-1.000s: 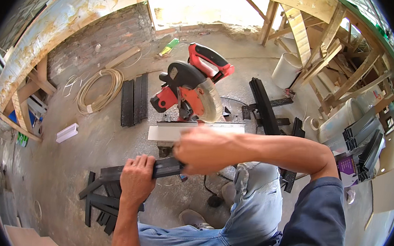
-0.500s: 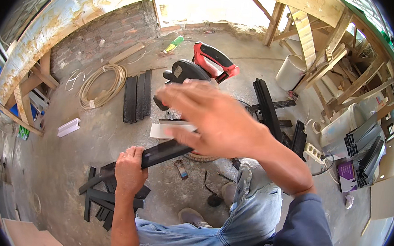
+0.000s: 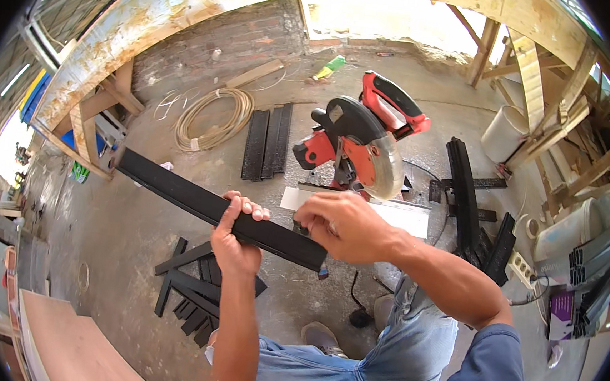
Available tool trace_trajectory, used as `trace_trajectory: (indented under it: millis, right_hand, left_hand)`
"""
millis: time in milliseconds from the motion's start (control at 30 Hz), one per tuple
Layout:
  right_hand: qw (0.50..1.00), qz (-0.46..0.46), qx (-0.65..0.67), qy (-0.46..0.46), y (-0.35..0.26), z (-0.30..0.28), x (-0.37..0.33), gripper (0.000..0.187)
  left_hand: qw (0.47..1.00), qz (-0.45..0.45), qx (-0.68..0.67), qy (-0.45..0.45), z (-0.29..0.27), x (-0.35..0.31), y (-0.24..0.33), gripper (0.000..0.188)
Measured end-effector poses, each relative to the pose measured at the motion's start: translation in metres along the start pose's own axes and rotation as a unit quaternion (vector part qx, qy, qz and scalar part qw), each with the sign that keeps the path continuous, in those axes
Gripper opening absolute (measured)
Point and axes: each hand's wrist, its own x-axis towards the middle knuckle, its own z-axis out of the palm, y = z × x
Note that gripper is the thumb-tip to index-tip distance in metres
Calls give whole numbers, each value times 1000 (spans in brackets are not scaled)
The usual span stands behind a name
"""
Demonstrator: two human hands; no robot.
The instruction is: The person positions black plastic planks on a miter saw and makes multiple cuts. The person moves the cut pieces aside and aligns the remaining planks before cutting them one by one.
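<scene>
My left hand [image 3: 238,241] is closed round a long black profile strip [image 3: 172,189], thumb on one side and fingertips showing over the other. The strip slants from the upper left down toward my right hand. My right hand [image 3: 348,228] is curled at the front of the red and black mitre saw [image 3: 360,127], just above the strip's near end. Something small and dark shows at its fingertips, too hidden to name. The saw's clear blade guard [image 3: 388,168] stands over a pale base plate [image 3: 407,216].
Cut black pieces [image 3: 194,282] lie in a pile at the left. More black strips [image 3: 265,144] lie behind, beside a coiled hose [image 3: 213,122]. Black profiles [image 3: 466,196] and a white power strip [image 3: 521,268] are at the right. A corded black object [image 3: 359,316] lies near my shoes.
My left hand has raised and swung the black strip, so its far end points to the upper left. My right hand has come down from mid-air to the saw's front, its fingers now curled.
</scene>
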Motion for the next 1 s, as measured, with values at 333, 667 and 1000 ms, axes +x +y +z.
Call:
trace_trajectory:
  millis: [333,667,1000]
  right_hand:
    - [998,7,-49,49,-6,11,-7,44]
    - [999,21,-17,23,-9,10,-5,61]
    - [968,205,-32,-144,-10,27,-5,91]
  left_hand:
    - [999,-22,-25,-11,5,-12,-27,58]
    - [998,-8,4,-69,17,-19,-34,87]
    - [997,14,2,-70,12,-18,-30,93]
